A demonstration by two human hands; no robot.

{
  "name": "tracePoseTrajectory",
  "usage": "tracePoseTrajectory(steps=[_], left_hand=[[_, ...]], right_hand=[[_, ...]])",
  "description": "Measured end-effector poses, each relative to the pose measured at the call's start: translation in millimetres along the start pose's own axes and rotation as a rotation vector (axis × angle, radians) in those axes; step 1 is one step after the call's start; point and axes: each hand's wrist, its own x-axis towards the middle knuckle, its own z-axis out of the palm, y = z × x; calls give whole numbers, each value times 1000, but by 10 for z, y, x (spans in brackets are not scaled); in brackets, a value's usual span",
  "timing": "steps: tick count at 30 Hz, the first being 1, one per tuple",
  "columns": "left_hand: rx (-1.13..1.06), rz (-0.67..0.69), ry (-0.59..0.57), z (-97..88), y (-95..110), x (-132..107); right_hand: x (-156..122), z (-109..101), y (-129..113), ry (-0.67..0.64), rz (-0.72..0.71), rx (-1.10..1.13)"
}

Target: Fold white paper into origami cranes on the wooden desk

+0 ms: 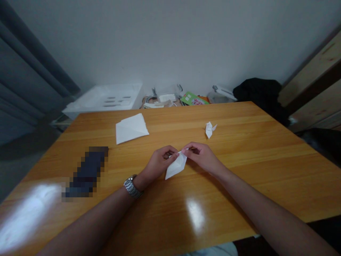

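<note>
A folded piece of white paper (177,167) is held low over the middle of the wooden table, its lower left corner pointing toward me. My left hand (162,159) pinches its upper left edge between thumb and fingers; a metal-band watch is on that wrist. My right hand (200,155) grips the upper right corner, thumb on top. The two thumbs nearly meet along the top edge. Beyond my right hand lies a small folded paper figure (210,130) with pointed ends. The fingers beneath the paper are partly hidden.
A stack of white paper sheets (131,128) rests at the back left of the table (234,213). A dark pixelated object (86,172) lies on the left. Behind the far edge are a white tray (106,99), a green booklet (193,99) and a black cloth item (259,94).
</note>
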Motion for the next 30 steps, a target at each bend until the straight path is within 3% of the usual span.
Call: tracePoseTrajectory(steps=[30], left_hand=[[-10, 36, -59, -15, -25, 20]], right_hand=[[18, -76, -10, -38, 9, -108]])
